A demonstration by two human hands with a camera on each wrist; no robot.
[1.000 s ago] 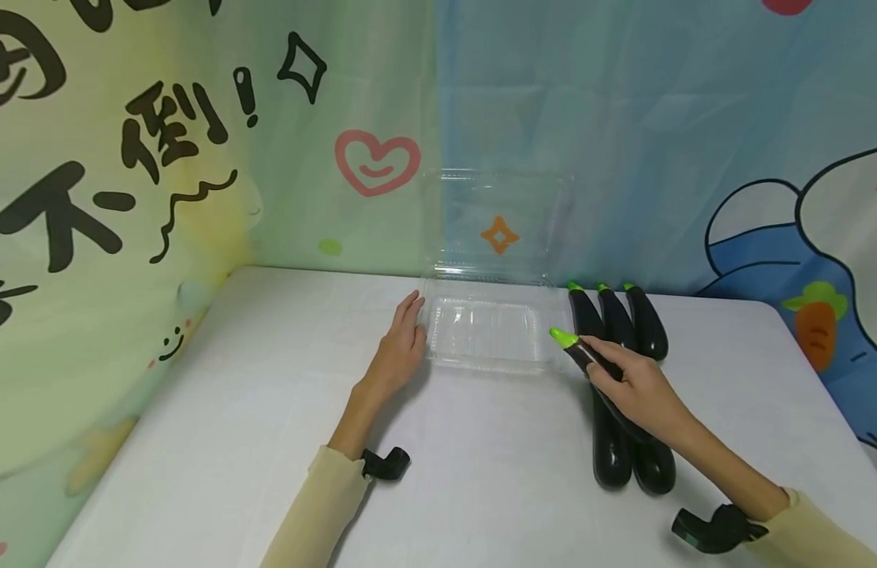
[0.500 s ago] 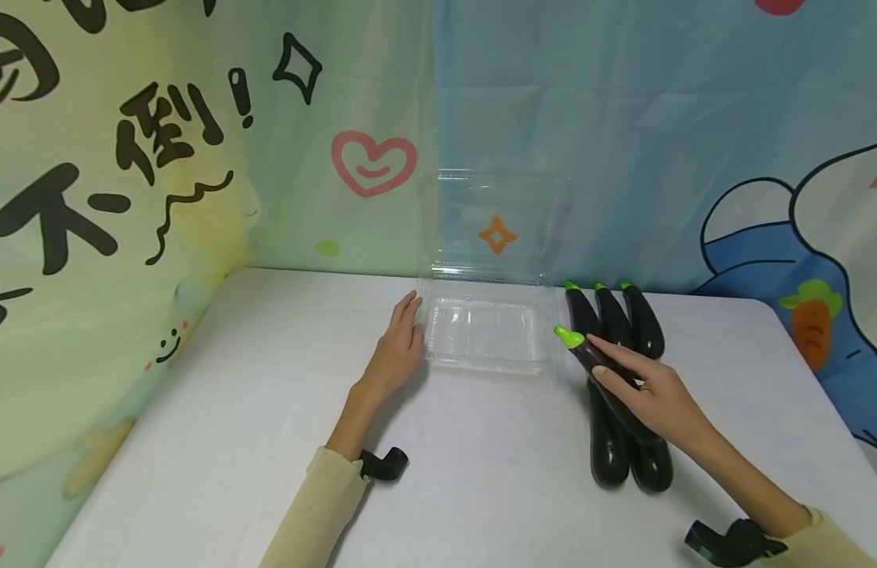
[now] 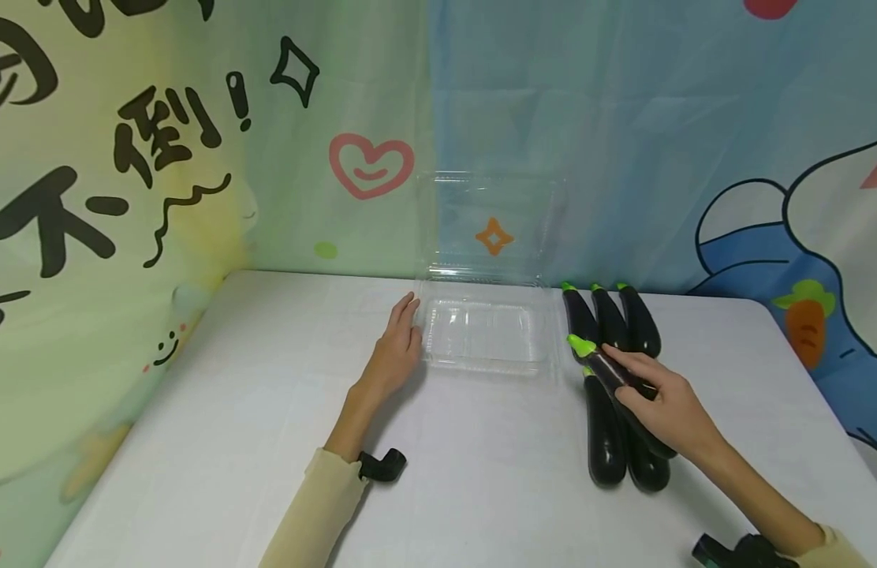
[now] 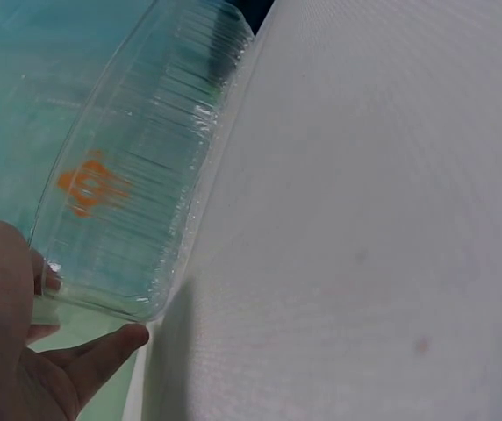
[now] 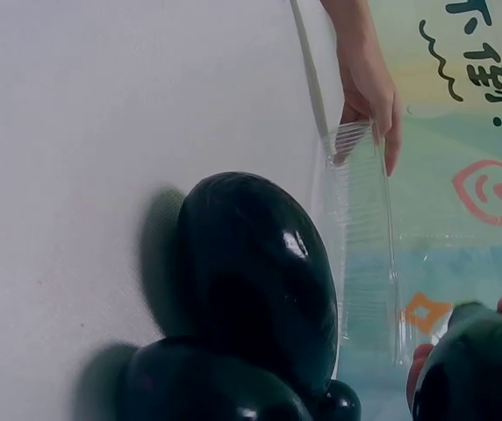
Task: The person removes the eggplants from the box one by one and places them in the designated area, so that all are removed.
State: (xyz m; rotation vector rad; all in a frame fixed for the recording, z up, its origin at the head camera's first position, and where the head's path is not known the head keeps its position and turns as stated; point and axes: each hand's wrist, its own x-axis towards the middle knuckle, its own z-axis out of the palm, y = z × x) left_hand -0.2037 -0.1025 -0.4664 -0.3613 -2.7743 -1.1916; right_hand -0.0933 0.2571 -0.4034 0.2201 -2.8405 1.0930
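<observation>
A clear plastic clamshell box [image 3: 484, 368] stands on the table, its lid [image 3: 491, 180] raised behind it. Straight fingers of my left hand [image 3: 396, 347] rest along the box's left side; in the left wrist view, the thumb [image 4: 102, 360] lies at a lower corner of the box. To the right, my right hand [image 3: 666, 402] grips a dark eggplant [image 3: 612, 371] with a bright green cap, thumb on one side and fingers on the other. That eggplant slants over other eggplants: two in front [image 3: 605, 442] and three behind [image 3: 639, 319]. The right wrist view shows the held one's rounded end [image 5: 475, 373].
The white table [image 3: 481, 473] ends at a printed cloth backdrop [image 3: 623, 142], close behind the box lid and the rear eggplants. A black wrist camera [image 3: 383, 465] sits on the left wrist, another [image 3: 744, 552] on the right.
My right hand, gripping the eggplant, has shifted right and towards the front, so more of the front eggplants' tops shows. The left hand stays at the box.
</observation>
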